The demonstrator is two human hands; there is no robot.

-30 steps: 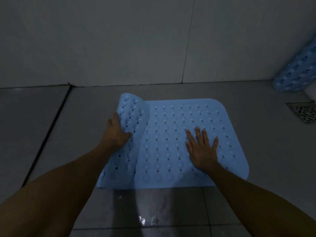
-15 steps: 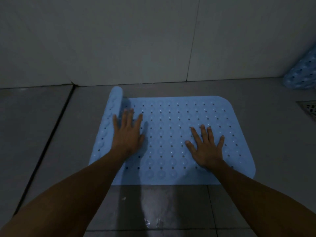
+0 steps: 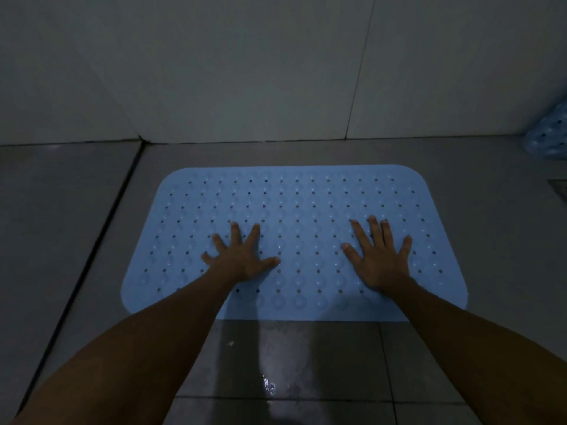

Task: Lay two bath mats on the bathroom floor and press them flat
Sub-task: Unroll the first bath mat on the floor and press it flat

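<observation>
- Two hands pressed flat on one light blue bath mat, palms down.
- Left hand laid on the mat's left half, fingers straight and fanned wide, thumb pointed toward the middle; nothing grasped.
- Right hand laid on the mat's right half, fingers straight and slightly spread; nothing grasped either.
- Mat spread out whole on the grey tiled floor, all four rounded corners down, far edge near the foot of the wall, near edge along a tile joint.
- Dotted across its surface with rows of small holes and round bumps.
- Seen at the right border, well apart from the flat mat: part of a second blue mat, apparently rolled or bunched against the wall; could not tell which.
- Showed just below that, cut by the frame edge: a corner of a floor drain.
- Glistened on the dark tiles nearest the person: a wet patch.
</observation>
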